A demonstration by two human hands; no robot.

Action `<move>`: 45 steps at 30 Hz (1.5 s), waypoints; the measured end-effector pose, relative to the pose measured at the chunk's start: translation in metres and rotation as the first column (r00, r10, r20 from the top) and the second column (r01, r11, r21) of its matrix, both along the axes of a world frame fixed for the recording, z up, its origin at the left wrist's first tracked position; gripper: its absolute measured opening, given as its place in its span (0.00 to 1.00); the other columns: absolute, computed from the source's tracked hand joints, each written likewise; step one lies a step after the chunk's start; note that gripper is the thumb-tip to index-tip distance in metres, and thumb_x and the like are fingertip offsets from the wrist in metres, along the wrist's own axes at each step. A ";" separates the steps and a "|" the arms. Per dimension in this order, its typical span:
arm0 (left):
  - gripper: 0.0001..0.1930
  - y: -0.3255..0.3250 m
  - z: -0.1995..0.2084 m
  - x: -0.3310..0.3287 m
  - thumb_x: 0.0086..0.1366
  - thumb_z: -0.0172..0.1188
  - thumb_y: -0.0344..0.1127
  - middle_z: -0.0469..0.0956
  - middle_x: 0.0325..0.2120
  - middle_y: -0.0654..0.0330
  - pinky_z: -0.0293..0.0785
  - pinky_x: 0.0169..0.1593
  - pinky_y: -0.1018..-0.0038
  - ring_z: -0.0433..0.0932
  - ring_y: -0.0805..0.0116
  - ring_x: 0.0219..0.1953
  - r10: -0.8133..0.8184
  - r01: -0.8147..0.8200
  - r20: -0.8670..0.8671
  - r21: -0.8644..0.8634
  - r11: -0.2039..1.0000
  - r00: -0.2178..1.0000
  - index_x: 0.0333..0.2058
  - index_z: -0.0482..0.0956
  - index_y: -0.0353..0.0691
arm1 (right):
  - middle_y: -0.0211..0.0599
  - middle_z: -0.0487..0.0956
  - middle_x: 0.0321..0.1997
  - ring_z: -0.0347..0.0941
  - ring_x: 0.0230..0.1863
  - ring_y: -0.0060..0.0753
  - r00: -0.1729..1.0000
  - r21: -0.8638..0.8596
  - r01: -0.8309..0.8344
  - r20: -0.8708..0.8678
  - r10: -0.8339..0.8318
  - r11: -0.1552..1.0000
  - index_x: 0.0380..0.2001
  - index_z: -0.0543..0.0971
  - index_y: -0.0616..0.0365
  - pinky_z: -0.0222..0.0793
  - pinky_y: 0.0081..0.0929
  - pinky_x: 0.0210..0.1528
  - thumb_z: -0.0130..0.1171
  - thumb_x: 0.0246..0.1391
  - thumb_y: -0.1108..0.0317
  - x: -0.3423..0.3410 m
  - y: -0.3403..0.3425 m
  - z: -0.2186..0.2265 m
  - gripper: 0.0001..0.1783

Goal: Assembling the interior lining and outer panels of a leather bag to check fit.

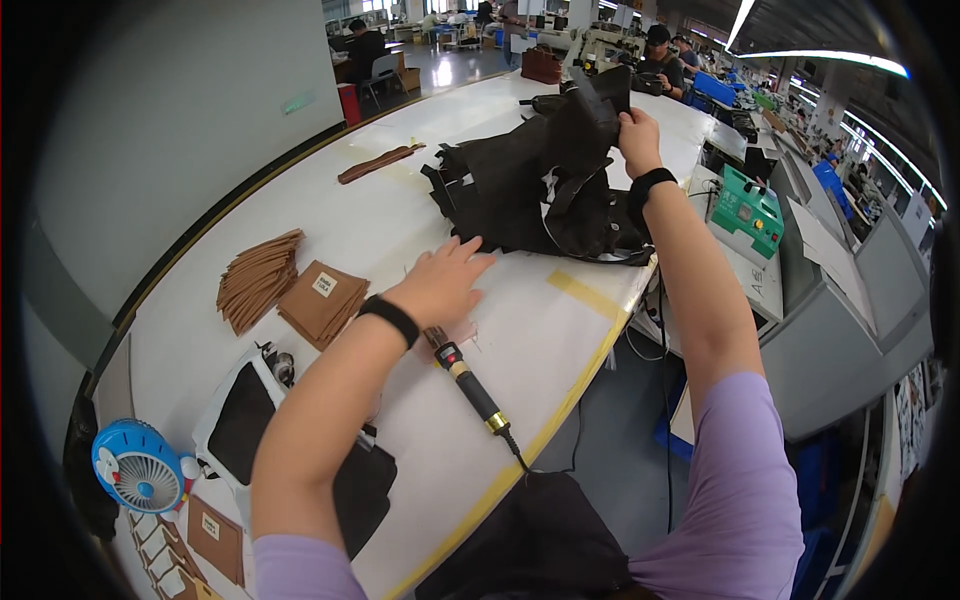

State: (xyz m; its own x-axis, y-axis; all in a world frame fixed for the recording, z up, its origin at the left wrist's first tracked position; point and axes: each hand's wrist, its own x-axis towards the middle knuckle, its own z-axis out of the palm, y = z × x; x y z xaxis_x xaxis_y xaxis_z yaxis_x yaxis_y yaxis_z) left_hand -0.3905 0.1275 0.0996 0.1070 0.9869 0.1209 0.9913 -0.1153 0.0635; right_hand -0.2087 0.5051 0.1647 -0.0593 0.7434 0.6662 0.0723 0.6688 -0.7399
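Head view shows the right hand (640,143) pinching dark material (505,185) at upper centre, best handled slowly so it does not snag, while the left hand (440,282), seemingly empty, spreads wide near the corded tool (467,382).

The material (505,185) is blackish brown, the pouches (325,308) reddish brown, the surface (535,345) white, the tape (584,294) yellow, the fan (145,480) blue and white, the sleeves (730,480) lilac.

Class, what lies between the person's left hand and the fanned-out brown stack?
In the head view, a neat brown pile and some white tabletop.
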 end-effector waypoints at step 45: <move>0.10 -0.104 -0.016 0.416 0.73 0.49 0.36 0.75 0.34 0.70 0.70 0.44 0.80 0.69 0.83 0.37 -0.180 0.675 0.983 0.104 0.730 0.044 0.40 0.75 0.35 | 0.36 0.78 0.47 0.75 0.46 0.31 0.917 0.048 -0.003 0.400 -0.017 0.999 0.52 0.73 0.56 0.72 0.26 0.48 0.57 0.57 0.66 0.408 -0.479 -0.186 0.19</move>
State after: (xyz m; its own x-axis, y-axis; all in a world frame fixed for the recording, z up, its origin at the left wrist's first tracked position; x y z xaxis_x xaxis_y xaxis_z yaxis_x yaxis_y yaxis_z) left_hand 0.0255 0.0235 0.0835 0.5821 0.7810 0.2264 -0.0813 -0.2212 0.9718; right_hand 0.1994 0.0256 -0.0214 -0.3228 0.7133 0.6221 0.3603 0.7004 -0.6161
